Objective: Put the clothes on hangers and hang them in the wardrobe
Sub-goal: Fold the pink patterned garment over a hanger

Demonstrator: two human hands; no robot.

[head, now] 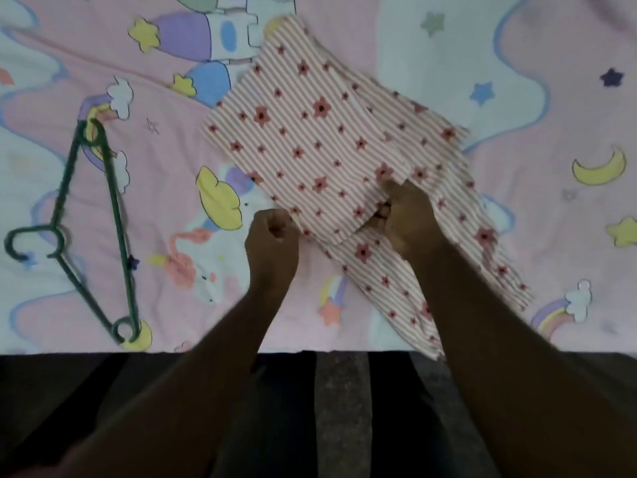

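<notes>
Garment: we're looking at a pink-and-white striped cotton garment printed with red stars (310, 132), lying half folded on the bed and tilted, its long axis running from the far left down to the near right corner.
Left grip: our left hand (272, 236) is curled tight and pinches the near left corner of the garment, right at the cloth's edge.
Right grip: our right hand (406, 215) is bunched into a fold near the garment's middle, fingers curled round the cloth, with a loose panel trailing under that forearm toward the bed's near edge.
Hanger: the dark green plastic hanger (86, 232) lies flat on the bed, well apart from the garment, off to the left, its hook pointing left and its long bar running away from us.
Key relation: the hanger sits on the left hand's side, so we judge that hand the nearer one to fetch it, while the right keeps the cloth.
Bed: the pink cartoon-print bedsheet with unicorns, moons and stars (517, 46) carries everything.
Writing: we can read no brand, label or lettering anywhere.
Wardrobe: not in view.
</notes>
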